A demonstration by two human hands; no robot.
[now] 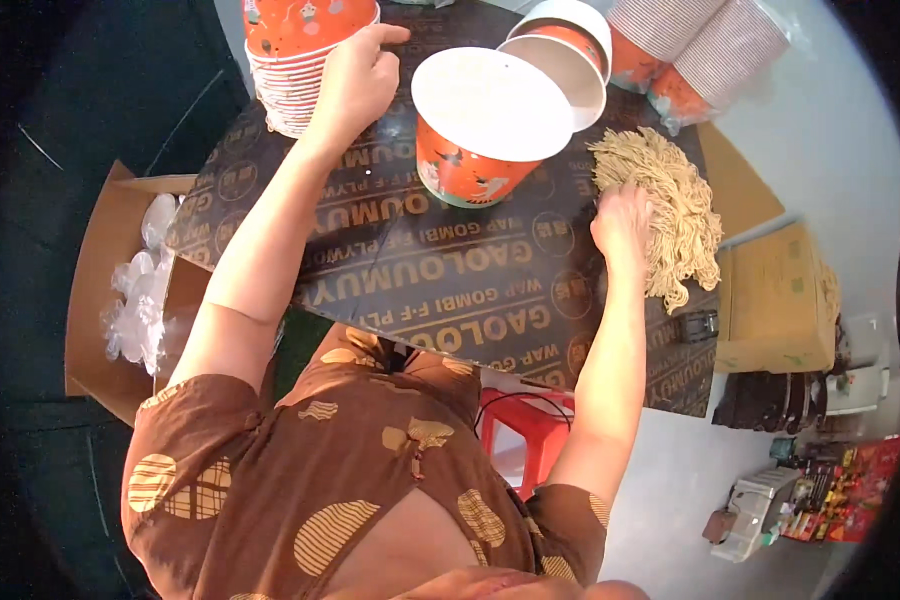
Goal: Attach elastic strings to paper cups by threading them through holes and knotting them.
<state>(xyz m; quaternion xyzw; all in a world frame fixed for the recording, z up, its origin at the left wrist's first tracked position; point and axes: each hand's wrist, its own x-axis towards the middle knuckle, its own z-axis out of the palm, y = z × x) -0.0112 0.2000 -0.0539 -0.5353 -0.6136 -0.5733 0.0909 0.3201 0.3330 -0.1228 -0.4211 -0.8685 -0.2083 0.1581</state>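
On the dark printed tabletop (450, 280), the right hand (622, 222) clutches dried noodles (670, 200) right of the orange paper bowl (485, 120); the left hand (355, 80), curled, touches the bowl stack (290, 70) left of it. Portioning seems underway.

Stack of paper bowls (295, 75) at counter (450, 290) far left, left hand (355, 80) touching it. Single bowl (485, 125) mid-counter, another bowl (565, 55) tipped behind it. Noodle pile (670, 210) right, under right hand (620, 225). Box of plastic lids (120, 290) on floor, left. Cardboard carton (775, 300) right of counter.
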